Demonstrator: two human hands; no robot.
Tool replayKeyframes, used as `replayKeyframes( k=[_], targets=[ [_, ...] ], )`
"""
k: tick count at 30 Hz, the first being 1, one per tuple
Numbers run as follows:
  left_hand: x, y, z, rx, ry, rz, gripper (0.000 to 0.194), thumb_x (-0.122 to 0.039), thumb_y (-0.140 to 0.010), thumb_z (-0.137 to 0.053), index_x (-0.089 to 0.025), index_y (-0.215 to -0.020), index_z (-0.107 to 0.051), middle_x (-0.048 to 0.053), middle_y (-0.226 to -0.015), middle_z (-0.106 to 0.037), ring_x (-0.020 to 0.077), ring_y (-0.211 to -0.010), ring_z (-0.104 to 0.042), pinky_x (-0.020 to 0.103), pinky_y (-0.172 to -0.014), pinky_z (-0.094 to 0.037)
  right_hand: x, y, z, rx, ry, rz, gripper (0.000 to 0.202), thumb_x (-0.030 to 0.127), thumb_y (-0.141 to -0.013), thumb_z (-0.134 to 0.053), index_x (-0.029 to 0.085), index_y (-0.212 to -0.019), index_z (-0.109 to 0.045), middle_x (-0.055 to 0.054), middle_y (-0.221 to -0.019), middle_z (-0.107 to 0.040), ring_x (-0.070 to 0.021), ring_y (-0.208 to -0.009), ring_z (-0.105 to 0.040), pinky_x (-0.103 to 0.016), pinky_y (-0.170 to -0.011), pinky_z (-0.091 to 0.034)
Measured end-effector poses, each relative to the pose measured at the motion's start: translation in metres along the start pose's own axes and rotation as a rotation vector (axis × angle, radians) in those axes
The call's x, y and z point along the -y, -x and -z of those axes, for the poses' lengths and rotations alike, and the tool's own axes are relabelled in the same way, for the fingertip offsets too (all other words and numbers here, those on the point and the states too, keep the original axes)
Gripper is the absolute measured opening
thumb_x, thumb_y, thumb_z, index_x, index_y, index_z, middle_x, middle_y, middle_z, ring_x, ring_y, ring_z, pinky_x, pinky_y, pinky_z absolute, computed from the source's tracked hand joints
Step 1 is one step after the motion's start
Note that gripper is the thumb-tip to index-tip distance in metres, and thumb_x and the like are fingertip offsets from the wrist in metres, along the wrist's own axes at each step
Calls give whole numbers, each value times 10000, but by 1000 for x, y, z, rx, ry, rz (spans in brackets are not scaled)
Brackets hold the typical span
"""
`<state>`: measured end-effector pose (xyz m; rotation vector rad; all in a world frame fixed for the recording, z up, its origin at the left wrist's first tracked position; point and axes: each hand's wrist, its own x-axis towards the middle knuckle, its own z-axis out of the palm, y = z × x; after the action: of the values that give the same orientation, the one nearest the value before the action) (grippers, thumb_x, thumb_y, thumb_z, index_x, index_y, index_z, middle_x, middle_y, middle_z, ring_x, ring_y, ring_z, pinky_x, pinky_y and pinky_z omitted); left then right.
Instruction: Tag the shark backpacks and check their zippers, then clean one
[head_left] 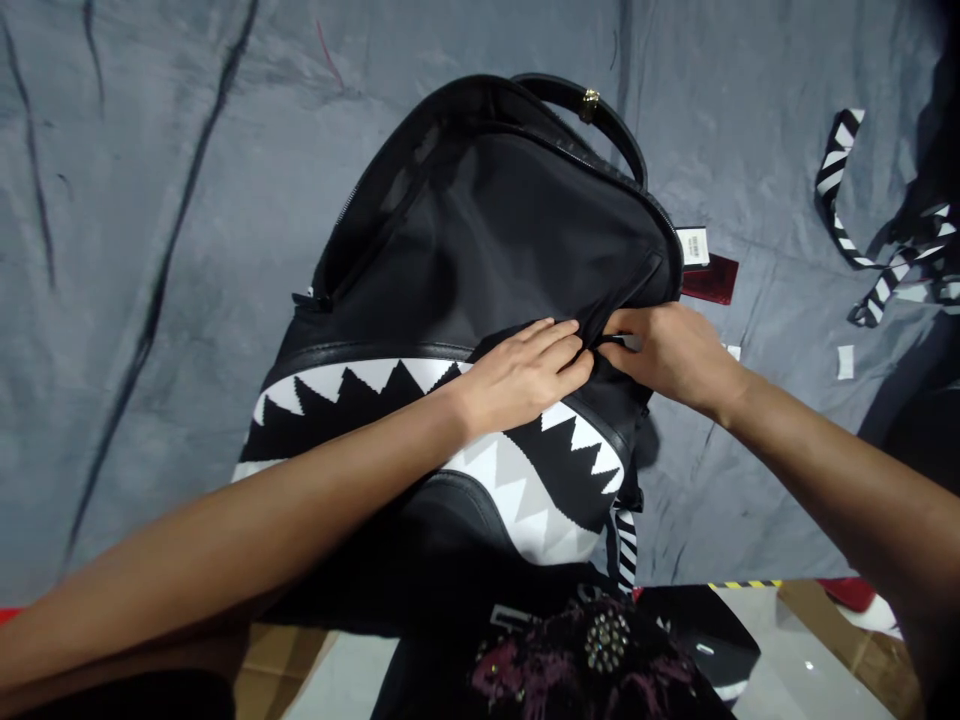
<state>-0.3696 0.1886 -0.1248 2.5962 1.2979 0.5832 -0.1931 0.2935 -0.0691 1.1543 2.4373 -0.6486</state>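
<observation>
A black backpack (487, 230) with a white jagged shark-teeth pattern (525, 480) lies on a grey cloth, its main compartment unzipped and gaping. My left hand (521, 372) lies flat on the bag's front near the right end of the zipper opening, pinching the fabric. My right hand (671, 355) meets it from the right and grips the bag's edge, apparently at the zipper pull, which the fingers hide. A black carry handle (600, 110) with a gold fitting arcs over the top.
A white barcode tag (694, 246) and dark red card (709, 280) stick out beside the bag. Black-and-white striped straps (877, 260) lie at the right. A small white label (845, 361) rests on the grey cloth (150, 250). Cardboard (847, 630) shows below.
</observation>
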Motion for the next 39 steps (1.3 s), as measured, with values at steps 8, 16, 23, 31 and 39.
replayKeyframes(
  k=[8,16,23,31,39],
  targets=[
    [-2,1,0,-2,-37,-27,306,-62,-925,-450,-88,-1170,-632,143,-1138,-693,265,-1204,-600,429,-1036,-508,5,9,-5,-32,55,20,194,282,-877,-532,225,-956,-700,-32,-825,-710,-194,-730,-621,-297,-566,-300],
    [-9,-4,6,97,-104,-14,298,-59,-893,-476,-46,-1155,-617,155,-1095,-673,285,-1162,-587,433,-1037,-484,8,19,-10,-54,108,77,234,261,-931,-464,213,-1033,-669,-48,-944,-709,-211,-811,-644,-310,-568,-301],
    [-7,-3,4,132,-112,0,286,-54,-878,-485,-52,-1127,-627,146,-1091,-668,286,-1150,-572,420,-987,-491,8,13,-10,-36,157,51,195,285,-924,-498,212,-961,-675,-35,-896,-705,-203,-790,-648,-314,-556,-285],
    [-5,4,-6,166,-76,50,356,-102,-924,-441,-63,-1241,-598,145,-1198,-647,272,-1235,-524,422,-1062,-446,11,1,-16,-36,175,-42,225,287,-915,-473,199,-909,-681,-76,-886,-724,-237,-798,-653,-320,-598,-334],
    [-6,4,-10,249,-44,95,405,-106,-969,-333,-61,-1308,-551,127,-1245,-623,276,-1288,-491,424,-1116,-412,7,-3,-32,-108,62,-121,234,280,-890,-479,170,-951,-677,-110,-875,-709,-263,-794,-638,-334,-645,-401]
  ],
)
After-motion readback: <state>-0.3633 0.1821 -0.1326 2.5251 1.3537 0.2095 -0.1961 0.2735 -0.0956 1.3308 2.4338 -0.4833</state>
